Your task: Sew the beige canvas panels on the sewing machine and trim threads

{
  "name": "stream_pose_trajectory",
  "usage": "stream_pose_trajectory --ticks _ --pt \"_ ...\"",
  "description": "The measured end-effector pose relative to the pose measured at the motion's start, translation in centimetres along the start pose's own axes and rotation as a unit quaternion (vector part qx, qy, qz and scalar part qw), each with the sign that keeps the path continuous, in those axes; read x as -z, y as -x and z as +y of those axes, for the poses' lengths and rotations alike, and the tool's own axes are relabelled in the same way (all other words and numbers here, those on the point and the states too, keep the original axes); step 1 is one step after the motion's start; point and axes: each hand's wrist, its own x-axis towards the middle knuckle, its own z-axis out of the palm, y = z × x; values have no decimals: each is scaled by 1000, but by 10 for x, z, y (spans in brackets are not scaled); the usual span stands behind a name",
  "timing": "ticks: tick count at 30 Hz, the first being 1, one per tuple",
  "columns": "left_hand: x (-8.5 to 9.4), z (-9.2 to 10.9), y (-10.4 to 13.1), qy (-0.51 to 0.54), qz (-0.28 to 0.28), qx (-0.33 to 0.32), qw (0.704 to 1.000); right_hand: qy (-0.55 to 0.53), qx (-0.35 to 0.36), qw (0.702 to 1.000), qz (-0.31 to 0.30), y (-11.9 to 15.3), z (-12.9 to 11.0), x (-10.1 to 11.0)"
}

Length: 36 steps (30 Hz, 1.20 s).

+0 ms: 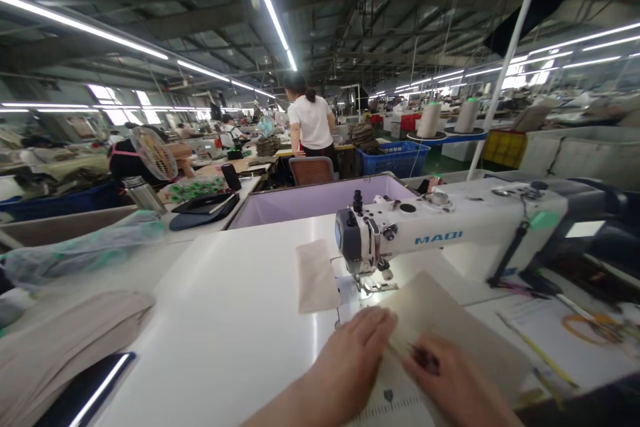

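Observation:
A white sewing machine stands on the white table, its needle area lit. Just in front of the presser foot, my left hand rests on a beige fabric piece, fingers together and pressing its left edge. My right hand is closed around a small dark tool, blurred, at the same fabric's near edge. A smaller beige piece lies flat left of the needle. Part of a ruler scale shows between my wrists.
Orange-handled scissors and a yellow tape lie at the right. A phone and folded fabric are at the left. Behind the table are a lilac bin and a standing person. Thread cones stand beyond the machine.

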Motion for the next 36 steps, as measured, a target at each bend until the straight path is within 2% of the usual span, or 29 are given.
stream_pose_trajectory --ticks 2,4,6,9,11,14,16,18,20,22,24,26,28,30,32,36 --pt "-9 7 7 36 -27 -40 998 -61 28 997 -39 5 -12 -9" --pt "-8 3 15 46 -51 -38 997 -76 35 995 -57 8 -18 -6" --pt "3 -5 24 36 -54 -20 998 -50 13 998 -33 9 -16 9" --pt "24 -20 39 6 -57 -17 998 -67 11 998 -16 14 -5 36" --pt "32 -29 49 -36 -61 -34 997 -81 79 992 -62 21 2 46" --pt "26 -38 63 -105 -43 -126 985 -24 156 975 -159 32 6 43" --pt "17 -39 70 -107 -27 -193 975 20 175 970 -169 37 3 38" --pt "15 -34 75 -59 -20 -196 979 20 193 966 -169 38 -2 41" --pt "22 -24 77 36 -24 -113 993 -25 201 966 -162 36 -10 49" --pt "35 -15 76 152 -27 43 987 -71 184 966 -164 27 -18 56" --pt "45 -13 70 225 -4 202 953 -95 119 978 -141 14 -23 55" --pt "48 -18 63 243 30 304 921 -152 49 983 -90 -2 -25 44" --pt "45 -26 56 236 50 361 901 -187 -29 982 28 -15 -23 29" --pt "41 -33 54 235 54 389 889 -183 -81 975 101 -21 -21 16" --pt "39 -35 55 239 59 397 884 -208 -97 965 130 -20 -20 8" --pt "41 -33 62 226 76 409 881 -301 -48 944 128 -7 -21 3"
